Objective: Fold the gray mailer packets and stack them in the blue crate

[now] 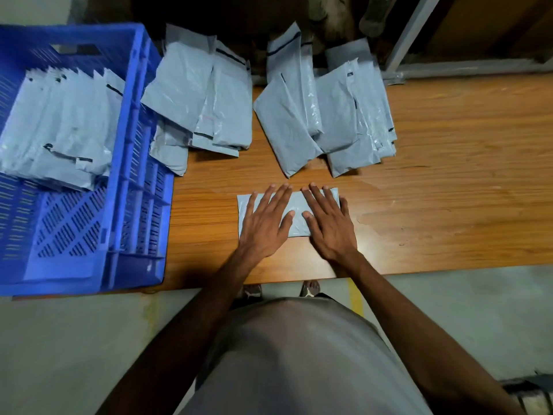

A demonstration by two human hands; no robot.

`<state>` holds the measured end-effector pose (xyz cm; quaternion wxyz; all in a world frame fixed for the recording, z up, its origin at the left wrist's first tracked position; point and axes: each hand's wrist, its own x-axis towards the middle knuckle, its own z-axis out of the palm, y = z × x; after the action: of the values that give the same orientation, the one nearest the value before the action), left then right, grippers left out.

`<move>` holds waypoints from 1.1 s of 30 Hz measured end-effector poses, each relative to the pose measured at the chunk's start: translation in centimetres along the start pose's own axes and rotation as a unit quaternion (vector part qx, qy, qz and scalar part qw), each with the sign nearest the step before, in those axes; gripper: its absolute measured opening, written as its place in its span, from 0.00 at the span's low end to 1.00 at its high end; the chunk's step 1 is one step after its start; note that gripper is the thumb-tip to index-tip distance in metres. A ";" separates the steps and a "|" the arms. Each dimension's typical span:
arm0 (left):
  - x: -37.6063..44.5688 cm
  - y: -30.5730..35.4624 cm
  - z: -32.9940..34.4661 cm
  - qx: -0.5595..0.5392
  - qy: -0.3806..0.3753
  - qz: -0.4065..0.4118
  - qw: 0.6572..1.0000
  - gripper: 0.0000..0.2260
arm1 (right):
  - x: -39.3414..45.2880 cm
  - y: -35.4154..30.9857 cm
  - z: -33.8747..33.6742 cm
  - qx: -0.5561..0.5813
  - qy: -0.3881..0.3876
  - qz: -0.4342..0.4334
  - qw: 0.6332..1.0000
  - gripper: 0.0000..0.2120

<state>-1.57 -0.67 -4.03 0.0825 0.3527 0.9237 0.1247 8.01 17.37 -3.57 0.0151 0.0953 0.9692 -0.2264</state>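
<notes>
Near the surface's front edge, both flat, open hands, left (263,223) and right (327,224), press the folded mailer packet (294,209) (thin, limp, probably slippery plastic), best pinched along its creased edge.

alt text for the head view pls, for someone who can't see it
Both hands, left and right, press flat on a folded gray packet on a wooden table. Two loose packet piles lie beyond; a blue crate on the left holds stacked packets.
</notes>
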 end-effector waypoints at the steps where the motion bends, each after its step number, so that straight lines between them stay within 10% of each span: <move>1: 0.1 0.0 -0.2 -0.008 -0.010 -0.001 1.000 0.27 | -0.1 0.1 -0.3 0.025 0.000 -0.010 1.000 0.26; 33: 2.2 2.6 1.0 0.004 0.009 0.056 0.998 0.26 | -0.7 2.5 -0.8 -0.023 0.023 0.040 0.999 0.26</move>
<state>-1.33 2.87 -4.42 0.0656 0.4026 0.9040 0.1283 9.23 19.81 -3.87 0.0037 0.1390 0.9697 -0.2007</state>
